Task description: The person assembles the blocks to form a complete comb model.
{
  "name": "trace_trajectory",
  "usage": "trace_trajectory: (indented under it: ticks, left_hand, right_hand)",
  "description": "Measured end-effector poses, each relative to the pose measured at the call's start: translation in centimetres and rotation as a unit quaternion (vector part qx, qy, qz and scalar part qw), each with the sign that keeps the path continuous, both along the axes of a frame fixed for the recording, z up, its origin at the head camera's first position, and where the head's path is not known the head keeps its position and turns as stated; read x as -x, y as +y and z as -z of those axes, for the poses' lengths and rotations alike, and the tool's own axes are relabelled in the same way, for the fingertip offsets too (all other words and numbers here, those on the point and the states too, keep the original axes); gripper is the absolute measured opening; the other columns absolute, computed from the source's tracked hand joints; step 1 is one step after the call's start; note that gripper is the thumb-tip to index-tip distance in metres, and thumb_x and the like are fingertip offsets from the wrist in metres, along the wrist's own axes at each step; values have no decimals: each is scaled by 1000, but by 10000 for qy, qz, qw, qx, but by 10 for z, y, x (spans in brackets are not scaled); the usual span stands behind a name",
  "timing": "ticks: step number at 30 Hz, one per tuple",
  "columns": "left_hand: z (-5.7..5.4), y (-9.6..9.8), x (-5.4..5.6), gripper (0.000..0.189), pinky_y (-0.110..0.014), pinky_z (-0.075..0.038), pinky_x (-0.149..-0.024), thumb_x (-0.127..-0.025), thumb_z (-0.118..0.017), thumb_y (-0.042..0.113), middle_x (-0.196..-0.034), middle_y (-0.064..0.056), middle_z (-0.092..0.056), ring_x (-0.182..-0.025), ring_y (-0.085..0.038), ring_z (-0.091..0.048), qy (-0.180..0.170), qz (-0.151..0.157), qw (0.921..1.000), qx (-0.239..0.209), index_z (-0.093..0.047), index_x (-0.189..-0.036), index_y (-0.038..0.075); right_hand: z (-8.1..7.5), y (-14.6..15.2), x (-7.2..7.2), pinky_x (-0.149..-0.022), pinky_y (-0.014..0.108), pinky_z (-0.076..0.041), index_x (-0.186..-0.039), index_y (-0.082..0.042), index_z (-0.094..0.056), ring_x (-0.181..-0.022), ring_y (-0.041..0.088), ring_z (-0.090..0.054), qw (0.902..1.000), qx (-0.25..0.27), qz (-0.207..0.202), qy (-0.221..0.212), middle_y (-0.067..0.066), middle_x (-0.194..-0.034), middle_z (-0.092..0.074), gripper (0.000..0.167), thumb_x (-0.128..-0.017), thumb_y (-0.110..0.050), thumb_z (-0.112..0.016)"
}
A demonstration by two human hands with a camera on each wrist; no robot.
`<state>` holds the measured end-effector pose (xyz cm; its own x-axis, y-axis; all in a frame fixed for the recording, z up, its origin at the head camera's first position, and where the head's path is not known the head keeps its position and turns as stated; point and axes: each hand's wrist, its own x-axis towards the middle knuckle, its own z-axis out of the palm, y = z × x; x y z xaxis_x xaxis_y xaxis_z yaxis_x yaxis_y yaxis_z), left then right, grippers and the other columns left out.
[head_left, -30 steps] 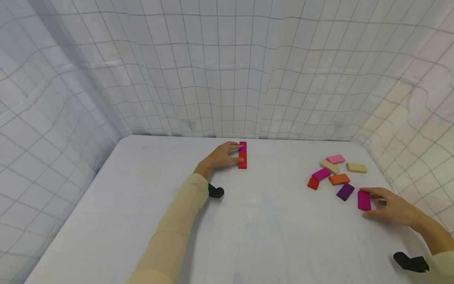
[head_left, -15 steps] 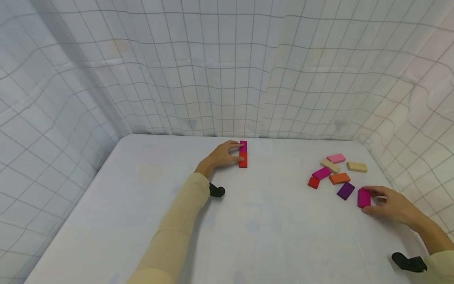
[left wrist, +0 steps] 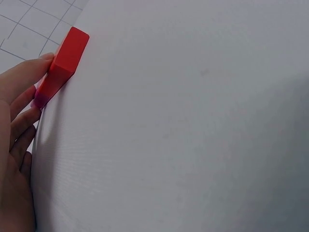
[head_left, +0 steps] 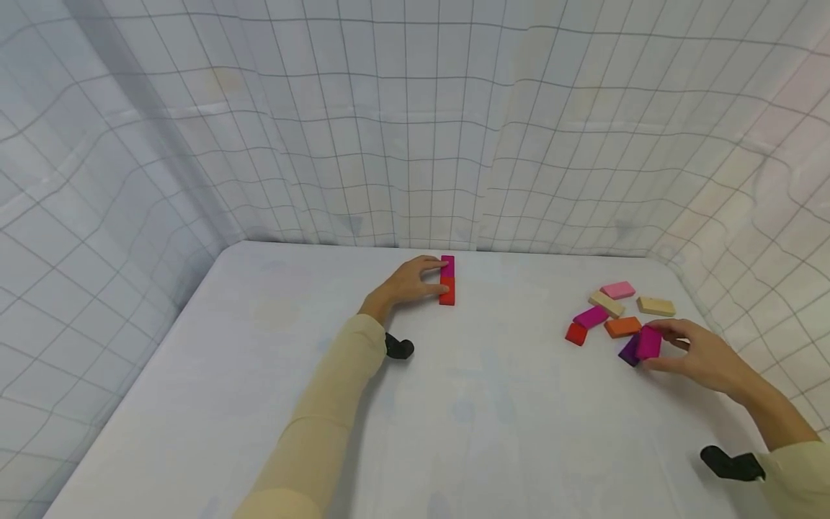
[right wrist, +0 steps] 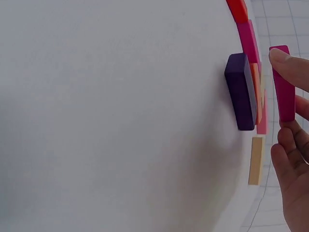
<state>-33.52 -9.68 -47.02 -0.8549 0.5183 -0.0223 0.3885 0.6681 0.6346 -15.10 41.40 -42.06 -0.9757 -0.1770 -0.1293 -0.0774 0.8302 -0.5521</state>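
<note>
Left hand [head_left: 407, 282], fingers and thumb spread, touches red block [head_left: 449, 298] and magenta block [head_left: 450, 271] aligned on white surface [head_left: 493, 432]; right hand [head_left: 703, 355] pinches another magenta block [head_left: 648, 343] near purple block [right wrist: 238, 92].

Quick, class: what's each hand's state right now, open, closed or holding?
Left hand: touching red block and far magenta block; grip cannot be told.
Right hand: holding nearer magenta block.

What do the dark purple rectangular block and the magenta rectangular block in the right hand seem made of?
Dark purple rectangular block: probably painted wood, satin, given its even, opaque colour; plastic is possible.
Magenta rectangular block: likely painted wood too, matte, its colour uniform.
</note>
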Motion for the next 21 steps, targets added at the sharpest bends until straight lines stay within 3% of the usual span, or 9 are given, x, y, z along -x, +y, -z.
trace_trajectory:
  ticks: [8,11,14,21]
  left_hand:
    - [-1,-1,0,66,-49,-27,-121,-96,-69,41,-158,-8,-43,-148,-27,-34,-39,-75,9999,-90,-51,-155,19]
    - [-1,-1,-1,66,-48,-27,-121,-96,-69,42,-158,-8,-42,-148,-27,-33,-61,-61,9999,-68,-51,-155,19]
    - [0,-1,-1,66,-49,-27,-121,-96,-69,42,-159,-9,-42,-148,-28,-33,-65,-44,9999,-74,-51,-156,19]
    - [3,1,0,66,-49,-27,-121,-96,-69,42,-158,-8,-42,-148,-27,-33,-10,-39,9999,-101,-51,-156,20]
  right_hand:
    - [-10,-29,15,-88,60,-57,-146,7,-46,-127,59,-44,9996,225,-169,36,35,-145,-40,78,-90,-31,-83]
    - [-11,-39,20,-82,40,-62,-144,7,-49,-124,55,-48,9988,282,-337,208,29,-138,-46,74,-88,-27,-85]
    - [-11,-51,26,-79,26,-58,-144,6,-51,-121,50,-52,9980,358,-419,309,26,-135,-51,73,-88,-27,-85]
    - [-6,-81,38,-96,47,-55,-142,2,-56,-119,38,-56,9954,446,-708,469,21,-137,-57,71,-87,-30,-87]
